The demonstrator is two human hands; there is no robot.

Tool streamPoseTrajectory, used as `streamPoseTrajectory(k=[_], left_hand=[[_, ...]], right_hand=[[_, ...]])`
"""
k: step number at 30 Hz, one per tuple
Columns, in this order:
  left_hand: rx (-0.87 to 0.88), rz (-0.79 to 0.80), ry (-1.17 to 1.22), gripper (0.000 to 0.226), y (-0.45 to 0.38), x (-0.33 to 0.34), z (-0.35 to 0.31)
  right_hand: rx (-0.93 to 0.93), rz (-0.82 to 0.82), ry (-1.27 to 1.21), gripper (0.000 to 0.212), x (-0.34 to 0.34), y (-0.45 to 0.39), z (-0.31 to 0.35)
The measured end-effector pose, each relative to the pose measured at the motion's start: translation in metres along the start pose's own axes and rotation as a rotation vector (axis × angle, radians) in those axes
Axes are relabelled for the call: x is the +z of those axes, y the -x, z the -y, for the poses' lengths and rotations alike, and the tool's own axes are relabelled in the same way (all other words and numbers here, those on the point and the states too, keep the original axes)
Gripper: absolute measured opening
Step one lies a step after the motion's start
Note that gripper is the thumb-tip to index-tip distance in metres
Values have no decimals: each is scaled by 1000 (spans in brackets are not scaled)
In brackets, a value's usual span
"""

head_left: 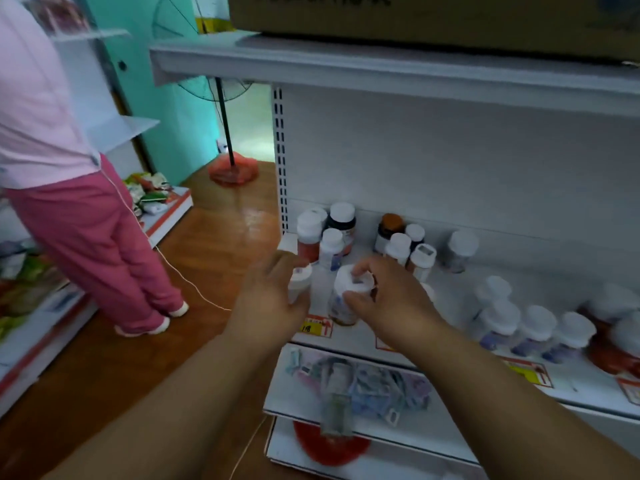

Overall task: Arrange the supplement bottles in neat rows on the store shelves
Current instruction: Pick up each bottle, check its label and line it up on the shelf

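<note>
- Hands first: your left hand (273, 292) curls round a small white bottle (300, 283) at the front left of the shelf (450, 351), thumb on one side and fingers on the other.
- Your right hand (388, 299) grips a bigger bottle (346, 299) by its white cap, fingertips on top and thumb low on the side. This bottle stands near the front edge, just beside the small one.
- Price tags, one with red arrows (318, 325), sit on the shelf's front edge below your hands.
- On the right side, a row of white-capped bottles (535, 330) stands near the front, with red bottles (613, 344) at the far right. They look blurry.
- Farther back, a bunch of bottles (325, 233) stands at the back left corner. Another bunch (405, 244) stands a bit to the right, and one has a brown cap.
- One lone bottle (460, 251) stands apart, near the back wall.
- Up top, a cardboard box (433, 19) rests on the higher shelf.
- Off to your left, a person in pink trousers (93, 244) stands on the wooden floor, and a fan stand (225, 123) is behind.
</note>
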State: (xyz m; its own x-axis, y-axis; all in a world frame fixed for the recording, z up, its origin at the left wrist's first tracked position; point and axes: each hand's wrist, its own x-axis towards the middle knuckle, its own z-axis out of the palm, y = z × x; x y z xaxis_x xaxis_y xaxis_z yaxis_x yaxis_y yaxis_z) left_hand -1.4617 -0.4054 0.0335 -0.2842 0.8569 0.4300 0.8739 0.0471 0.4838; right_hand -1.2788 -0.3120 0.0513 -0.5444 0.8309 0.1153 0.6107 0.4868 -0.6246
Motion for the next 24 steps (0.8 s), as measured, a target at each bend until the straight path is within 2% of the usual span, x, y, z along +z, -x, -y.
streamPoseTrajectory(k=[2,4,7,11,24], left_hand=[[7,119,-144,59,-20,8,20],[-17,258,-171,73,-32,22,33],[45,359,-135,72,-36,40,45],[69,327,-29,72,-37,46,56],[107,359,-33,71,-37,42,57]], right_hand=[[-22,22,88,25,19,-20,-2],[-49,28,123,22,35,-33,-6],[-63,4,132,21,54,-41,-8],[-62,-21,161,20,63,-46,-1],[-8,38,223,24,58,-37,11]])
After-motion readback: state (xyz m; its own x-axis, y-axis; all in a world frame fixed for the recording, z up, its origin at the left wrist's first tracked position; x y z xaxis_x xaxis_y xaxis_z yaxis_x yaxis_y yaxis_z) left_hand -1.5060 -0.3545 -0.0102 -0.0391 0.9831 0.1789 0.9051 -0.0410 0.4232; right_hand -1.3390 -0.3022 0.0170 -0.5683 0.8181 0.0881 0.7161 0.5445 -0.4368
